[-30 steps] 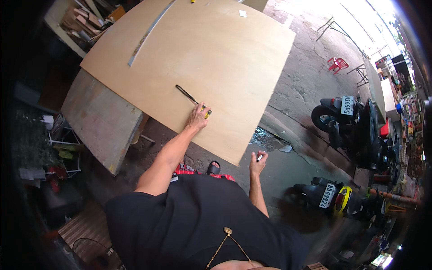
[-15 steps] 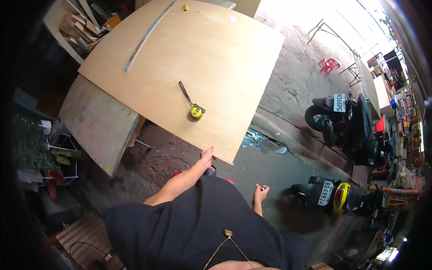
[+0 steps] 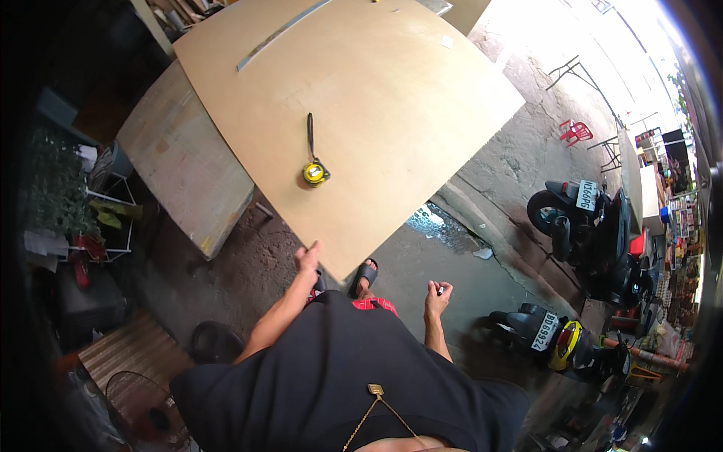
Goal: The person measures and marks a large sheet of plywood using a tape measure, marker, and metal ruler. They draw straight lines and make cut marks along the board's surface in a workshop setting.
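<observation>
A large, light plywood sheet (image 3: 376,151) stretches out in front of me, one corner pointing toward my body. My left hand (image 3: 307,260) grips its edge just left of that corner, thumb on top and the other fingers mostly hidden. Out to the right, away from the sheet, my right hand (image 3: 437,300) is closed round a small pen-like thing with a pale end (image 3: 440,291). On the plywood lies a yellow and black tape measure (image 3: 315,174) with a black wrist strap. Farther off rests a long metal straightedge (image 3: 279,36).
A worn board (image 3: 177,162) sits beneath the sheet on the left. Two parked scooters, one black (image 3: 595,241) and one with yellow trim (image 3: 568,343), stand at right. A red plastic stool (image 3: 576,132) is farther back. Wet ground (image 3: 429,222) lies beyond the corner.
The plywood sheet appears turned in view, its near corner now farther left and closer to me. My left hand has shifted left with it; my right hand is slightly higher in view.
</observation>
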The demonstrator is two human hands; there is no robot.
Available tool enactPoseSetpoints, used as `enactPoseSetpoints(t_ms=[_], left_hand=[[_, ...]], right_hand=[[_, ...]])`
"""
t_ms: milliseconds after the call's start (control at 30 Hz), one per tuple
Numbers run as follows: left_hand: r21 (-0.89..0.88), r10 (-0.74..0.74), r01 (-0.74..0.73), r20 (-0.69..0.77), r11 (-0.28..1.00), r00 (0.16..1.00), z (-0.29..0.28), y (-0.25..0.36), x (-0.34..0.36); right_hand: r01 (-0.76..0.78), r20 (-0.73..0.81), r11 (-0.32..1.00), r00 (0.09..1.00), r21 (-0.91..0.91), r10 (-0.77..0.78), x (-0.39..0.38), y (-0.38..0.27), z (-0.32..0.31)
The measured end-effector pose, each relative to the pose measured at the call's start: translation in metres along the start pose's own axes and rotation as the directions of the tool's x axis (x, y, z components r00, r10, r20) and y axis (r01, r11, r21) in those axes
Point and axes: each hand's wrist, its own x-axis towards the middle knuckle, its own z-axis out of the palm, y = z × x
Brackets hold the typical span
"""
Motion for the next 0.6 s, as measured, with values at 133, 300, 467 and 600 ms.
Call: enactPoseSetpoints(t_ms=[133,300,467,600], left_hand=[[0.007,0.030,-0.029,-0.050,1.000,0.998,-0.111,0.022,0.013],[0.148,0.102,-0.085,-0.113,0.985,0.988,-0.229,0.045,0.033],[0.059,0.126,-0.117,-0.179,0.991,0.976,-0.316,0.058,0.068],[0.092,0.149,-0.124,-0.344,0.988,0.927,-0.341,0.060,0.068]], right_hand=[[0.016,0.055,1.000,0.998,-0.025,-0.014,-0.022,0.007,0.023],[0.102,0.057,0.994,0.993,0.042,-0.104,-0.039,0.000,0.043],[0.228,-0.002,0.971,0.974,0.070,-0.228,-0.040,-0.025,0.042],[0.296,-0.008,0.954,0.955,0.056,-0.296,-0.016,-0.040,0.034]])
